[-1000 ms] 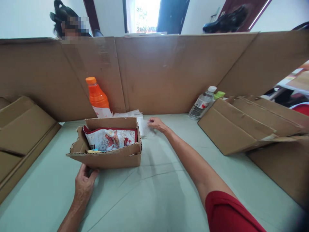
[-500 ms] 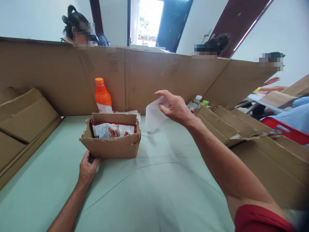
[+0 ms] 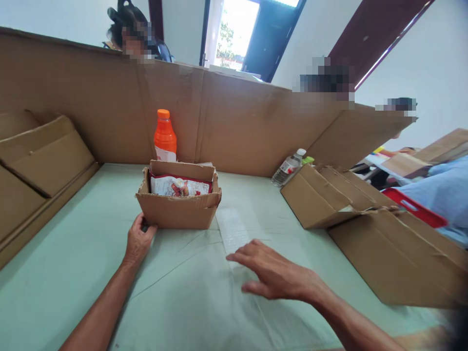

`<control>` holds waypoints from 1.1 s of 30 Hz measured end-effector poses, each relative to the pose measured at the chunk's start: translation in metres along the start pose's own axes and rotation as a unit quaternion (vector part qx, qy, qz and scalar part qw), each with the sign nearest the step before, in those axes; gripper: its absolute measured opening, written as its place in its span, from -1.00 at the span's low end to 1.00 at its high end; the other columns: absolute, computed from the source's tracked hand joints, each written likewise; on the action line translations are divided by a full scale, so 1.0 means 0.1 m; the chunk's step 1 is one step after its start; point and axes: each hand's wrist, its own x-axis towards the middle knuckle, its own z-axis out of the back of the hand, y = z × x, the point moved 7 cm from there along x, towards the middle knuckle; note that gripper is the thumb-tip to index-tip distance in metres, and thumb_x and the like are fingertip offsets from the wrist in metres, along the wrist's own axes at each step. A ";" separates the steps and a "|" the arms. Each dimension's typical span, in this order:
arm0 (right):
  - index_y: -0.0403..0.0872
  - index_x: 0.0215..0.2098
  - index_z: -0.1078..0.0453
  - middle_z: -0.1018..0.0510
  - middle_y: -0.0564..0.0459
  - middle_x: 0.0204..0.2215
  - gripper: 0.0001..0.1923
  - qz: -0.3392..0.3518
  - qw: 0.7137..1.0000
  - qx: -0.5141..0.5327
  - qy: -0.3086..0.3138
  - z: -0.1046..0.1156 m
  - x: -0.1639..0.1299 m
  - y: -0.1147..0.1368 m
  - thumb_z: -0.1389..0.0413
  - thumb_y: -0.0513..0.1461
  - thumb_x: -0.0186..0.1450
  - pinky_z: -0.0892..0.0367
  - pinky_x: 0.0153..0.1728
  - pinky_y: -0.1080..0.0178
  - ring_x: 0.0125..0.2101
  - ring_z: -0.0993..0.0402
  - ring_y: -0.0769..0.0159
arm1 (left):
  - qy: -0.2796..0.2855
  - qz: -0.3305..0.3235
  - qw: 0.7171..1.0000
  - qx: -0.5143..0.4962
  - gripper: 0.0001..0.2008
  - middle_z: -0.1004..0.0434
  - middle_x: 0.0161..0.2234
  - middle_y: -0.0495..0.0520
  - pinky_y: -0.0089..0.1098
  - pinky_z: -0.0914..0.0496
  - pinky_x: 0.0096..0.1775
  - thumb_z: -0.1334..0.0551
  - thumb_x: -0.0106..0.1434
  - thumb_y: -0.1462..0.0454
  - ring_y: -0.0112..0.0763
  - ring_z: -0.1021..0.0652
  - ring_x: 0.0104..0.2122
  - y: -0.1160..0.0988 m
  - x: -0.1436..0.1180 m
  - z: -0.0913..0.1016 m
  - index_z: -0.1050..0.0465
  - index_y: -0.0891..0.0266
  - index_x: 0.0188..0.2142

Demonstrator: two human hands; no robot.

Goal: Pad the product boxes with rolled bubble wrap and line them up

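Observation:
A small open cardboard box [image 3: 179,212] stands on the pale green table cover [image 3: 190,302], with a red and white snack bag [image 3: 179,186] inside it. My left hand [image 3: 138,241] grips the box's near left bottom corner. A strip of clear bubble wrap [image 3: 231,229] lies flat on the cover just right of the box. My right hand [image 3: 274,275] hovers palm down over the strip's near end, fingers spread and fingertips touching it. An orange drink bottle [image 3: 165,136] stands behind the box.
A tall cardboard wall [image 3: 248,122] closes off the back. Flattened cardboard [image 3: 365,229] lies on the right and more cardboard [image 3: 40,161] is stacked on the left. A clear water bottle [image 3: 288,168] leans at the back right. Other people's heads show beyond the wall.
My right hand lifted the bubble wrap strip from behind the box, carried it up and toward me, and laid it flat on the cover. My left hand stayed at the box.

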 end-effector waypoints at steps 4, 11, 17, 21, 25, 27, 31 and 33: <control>-0.02 0.17 -0.44 -0.56 -0.14 0.10 -0.43 -0.071 0.984 0.159 -0.045 -0.11 0.03 -0.27 -0.17 0.11 0.33 -0.37 0.07 0.04 0.08 -0.48 0.03 | -0.009 0.000 1.000 -0.005 -0.53 -0.54 -0.24 0.09 -0.22 -0.42 -0.02 -0.26 -0.05 0.12 -0.19 -0.55 -0.19 0.01 -0.01 0.02 -0.42 0.25 -0.12; -0.04 0.21 -0.35 -0.52 -0.16 0.13 -0.47 -0.150 0.915 0.311 -0.207 -0.10 0.78 -0.88 -0.16 -0.16 0.28 -0.47 -0.08 0.06 0.05 -0.51 0.07 | -0.011 0.019 1.000 -0.016 -0.49 -0.55 -0.23 0.10 -0.26 -0.42 -0.06 -0.27 -0.02 0.11 -0.22 -0.56 -0.20 0.01 -0.04 0.02 -0.42 0.28 -0.06; -0.11 0.22 -0.29 -0.54 -0.18 0.07 -0.36 -0.149 0.887 0.370 -0.232 -0.31 1.25 -0.77 -0.22 -0.19 0.18 -0.46 -0.14 0.09 -0.02 -0.51 0.06 | -0.025 0.044 0.999 -0.006 -0.53 -0.55 -0.27 0.07 -0.28 -0.42 -0.12 -0.29 -0.04 0.10 -0.24 -0.54 -0.24 -0.04 -0.04 0.12 -0.43 0.26 -0.13; -0.08 0.31 -0.22 -0.47 -0.19 0.17 -0.25 -0.102 0.889 0.381 -0.231 -0.35 1.41 -0.52 -0.23 -0.19 0.17 -0.45 -0.14 0.11 0.03 -0.47 0.03 | -0.060 0.091 0.994 0.002 -0.51 -0.54 -0.31 0.04 -0.32 -0.38 -0.21 -0.34 -0.10 0.09 -0.29 -0.49 -0.31 0.01 -0.11 0.43 -0.44 0.25 -0.16; -0.09 0.37 -0.16 -0.41 -0.21 0.24 -0.20 -0.029 0.899 0.381 -0.213 -0.42 1.48 -0.30 -0.24 -0.17 0.20 -0.44 0.00 0.04 0.11 -0.44 0.02 | -0.118 0.121 0.986 0.014 -0.48 -0.52 -0.34 0.00 -0.35 -0.33 -0.27 -0.37 -0.18 0.08 -0.33 -0.45 -0.33 0.09 -0.25 0.79 -0.46 0.22 -0.19; -0.05 0.35 -0.20 -0.40 -0.18 0.25 -0.26 0.009 0.911 0.358 -0.207 -0.44 1.46 -0.30 -0.23 -0.15 0.24 -0.38 0.11 -0.02 0.15 -0.41 0.03 | -0.150 0.124 0.980 0.033 -0.53 -0.49 -0.39 -0.03 -0.35 -0.33 -0.28 -0.35 -0.19 0.08 -0.35 -0.43 -0.37 0.10 -0.31 0.91 -0.46 0.21 -0.25; -0.02 0.24 -0.36 -0.42 -0.17 0.25 -0.43 -0.043 0.937 0.219 -0.267 -0.35 1.33 -0.81 -0.21 -0.16 0.27 -0.15 0.30 -0.12 0.27 -0.30 0.01 | -0.187 0.140 0.972 0.037 -0.57 -0.48 -0.41 -0.02 -0.31 -0.35 -0.24 -0.31 -0.21 0.09 -0.33 -0.45 -0.36 0.09 -0.35 0.96 -0.45 0.21 -0.31; -0.08 0.27 -0.34 -0.38 -0.23 0.28 -0.36 -0.148 0.939 0.140 -0.278 -0.28 1.26 -1.26 -0.24 -0.18 0.23 -0.12 0.30 -0.16 0.29 -0.26 -0.06 | -0.195 0.148 0.969 0.043 -0.57 -0.48 -0.42 -0.02 -0.30 -0.36 -0.24 -0.30 -0.23 0.09 -0.31 -0.45 -0.35 0.07 -0.35 0.94 -0.45 0.20 -0.31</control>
